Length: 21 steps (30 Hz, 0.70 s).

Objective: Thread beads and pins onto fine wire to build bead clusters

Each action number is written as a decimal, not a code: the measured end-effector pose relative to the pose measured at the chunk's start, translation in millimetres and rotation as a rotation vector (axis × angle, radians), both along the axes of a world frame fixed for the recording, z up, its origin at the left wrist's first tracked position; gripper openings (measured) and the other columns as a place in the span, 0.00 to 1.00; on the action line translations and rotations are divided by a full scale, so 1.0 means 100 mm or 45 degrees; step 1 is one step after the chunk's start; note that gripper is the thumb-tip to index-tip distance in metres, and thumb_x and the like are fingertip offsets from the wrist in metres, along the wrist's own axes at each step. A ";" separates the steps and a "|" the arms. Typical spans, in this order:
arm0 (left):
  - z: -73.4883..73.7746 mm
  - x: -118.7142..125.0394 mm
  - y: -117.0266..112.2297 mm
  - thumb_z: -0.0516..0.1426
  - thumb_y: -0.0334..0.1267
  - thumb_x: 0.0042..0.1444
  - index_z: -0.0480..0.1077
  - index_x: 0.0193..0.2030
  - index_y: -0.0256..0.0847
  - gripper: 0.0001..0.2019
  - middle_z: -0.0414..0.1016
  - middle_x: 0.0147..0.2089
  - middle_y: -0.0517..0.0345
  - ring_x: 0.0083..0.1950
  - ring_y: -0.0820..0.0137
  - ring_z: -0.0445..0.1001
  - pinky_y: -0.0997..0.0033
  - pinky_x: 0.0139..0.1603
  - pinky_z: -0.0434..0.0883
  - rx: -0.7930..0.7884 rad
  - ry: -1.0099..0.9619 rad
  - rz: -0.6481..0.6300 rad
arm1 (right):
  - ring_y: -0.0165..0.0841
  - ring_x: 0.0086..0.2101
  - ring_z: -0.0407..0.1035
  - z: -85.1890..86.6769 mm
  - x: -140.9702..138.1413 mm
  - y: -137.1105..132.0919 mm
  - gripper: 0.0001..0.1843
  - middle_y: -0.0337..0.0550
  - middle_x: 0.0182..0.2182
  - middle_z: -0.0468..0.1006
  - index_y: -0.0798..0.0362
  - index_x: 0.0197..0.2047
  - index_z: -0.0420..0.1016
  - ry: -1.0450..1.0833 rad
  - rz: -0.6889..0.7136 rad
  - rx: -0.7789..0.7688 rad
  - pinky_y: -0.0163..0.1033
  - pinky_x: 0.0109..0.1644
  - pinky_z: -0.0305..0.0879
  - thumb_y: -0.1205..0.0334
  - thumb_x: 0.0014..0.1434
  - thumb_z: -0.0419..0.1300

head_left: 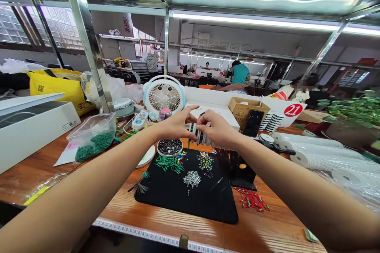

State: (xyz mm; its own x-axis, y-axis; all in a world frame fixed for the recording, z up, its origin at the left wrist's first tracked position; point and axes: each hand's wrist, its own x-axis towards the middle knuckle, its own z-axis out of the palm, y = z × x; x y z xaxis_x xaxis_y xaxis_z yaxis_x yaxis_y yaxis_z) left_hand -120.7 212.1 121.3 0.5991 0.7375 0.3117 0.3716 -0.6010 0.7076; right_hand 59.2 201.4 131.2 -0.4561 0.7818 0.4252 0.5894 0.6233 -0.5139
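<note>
Above the back edge of a black mat (pixel 169 201), a row of white spools (pixel 203 139) with dark windings sits between my hands. My left hand (pixel 178 123) grips the row's left end, thumb below and index finger stretched out above. Closed around the top and right side is my right hand (pixel 218 129), its fingertips pinched together at the spools. Beneath them on the mat lie green sleeves (pixel 169 163), multicoloured beads (pixel 205 161) and a pile of small metal swivels (pixel 192 179). A round dish (pixel 170 148) of small dark pieces stands behind the green sleeves.
A white fan (pixel 164 97) stands at the back, left of a cardboard box (pixel 247 108) and a dark phone (pixel 253 123). Red threads (pixel 251 199) lie right of the mat. White rolls (pixel 314 154) fill the right side. A measuring tape (pixel 142 234) runs along the front edge.
</note>
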 end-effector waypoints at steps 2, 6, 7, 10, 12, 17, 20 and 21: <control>0.03 -0.01 0.04 0.66 0.35 0.38 0.39 0.66 0.38 0.52 0.71 0.47 0.46 0.53 0.61 0.68 0.54 0.55 0.61 -0.054 0.012 -0.007 | 0.33 0.35 0.63 -0.04 -0.01 0.03 0.06 0.42 0.33 0.67 0.54 0.26 0.68 0.000 0.019 0.062 0.40 0.39 0.60 0.73 0.52 0.56; 0.04 -0.01 0.04 0.66 0.35 0.39 0.38 0.66 0.38 0.52 0.72 0.46 0.46 0.52 0.60 0.68 0.55 0.54 0.62 -0.062 0.015 -0.023 | 0.33 0.35 0.62 -0.08 -0.01 0.02 0.07 0.42 0.33 0.65 0.54 0.27 0.66 -0.017 0.046 0.182 0.41 0.41 0.61 0.74 0.53 0.55; 0.04 -0.01 0.04 0.66 0.35 0.39 0.38 0.66 0.38 0.52 0.72 0.46 0.47 0.51 0.61 0.69 0.55 0.54 0.62 -0.048 0.017 -0.023 | 0.33 0.35 0.62 -0.08 -0.01 0.01 0.07 0.42 0.33 0.65 0.54 0.27 0.66 -0.023 0.048 0.197 0.41 0.41 0.61 0.74 0.53 0.55; 0.03 -0.02 0.03 0.66 0.35 0.39 0.40 0.66 0.38 0.50 0.73 0.44 0.48 0.50 0.62 0.70 0.55 0.54 0.62 0.007 0.044 -0.006 | 0.34 0.35 0.62 -0.08 -0.02 -0.03 0.05 0.42 0.34 0.64 0.54 0.29 0.66 -0.052 0.039 0.216 0.41 0.42 0.61 0.72 0.54 0.55; 0.03 -0.02 0.03 0.65 0.36 0.40 0.41 0.65 0.39 0.49 0.74 0.43 0.49 0.49 0.62 0.71 0.55 0.54 0.63 0.046 0.052 -0.014 | 0.34 0.36 0.62 -0.07 -0.02 -0.05 0.05 0.43 0.35 0.63 0.54 0.30 0.66 -0.089 0.038 0.229 0.41 0.42 0.61 0.72 0.54 0.54; 0.03 -0.02 0.03 0.65 0.35 0.40 0.43 0.65 0.40 0.48 0.74 0.42 0.51 0.47 0.62 0.72 0.57 0.51 0.65 0.077 0.056 -0.032 | 0.33 0.35 0.61 -0.04 -0.01 -0.06 0.04 0.44 0.37 0.62 0.54 0.30 0.66 -0.185 0.057 0.291 0.40 0.40 0.61 0.72 0.54 0.53; 0.04 -0.01 0.02 0.65 0.34 0.39 0.42 0.65 0.40 0.48 0.74 0.42 0.51 0.47 0.63 0.72 0.59 0.51 0.66 0.070 0.087 0.003 | 0.33 0.33 0.61 -0.04 -0.02 -0.05 0.04 0.44 0.36 0.62 0.54 0.30 0.66 -0.247 0.074 0.326 0.40 0.38 0.61 0.72 0.54 0.53; 0.05 -0.01 0.01 0.65 0.35 0.39 0.42 0.65 0.39 0.49 0.74 0.42 0.51 0.47 0.63 0.72 0.59 0.50 0.66 0.072 0.098 0.011 | 0.33 0.33 0.61 -0.04 -0.02 -0.05 0.04 0.44 0.36 0.62 0.54 0.30 0.66 -0.261 0.080 0.331 0.40 0.38 0.61 0.72 0.54 0.54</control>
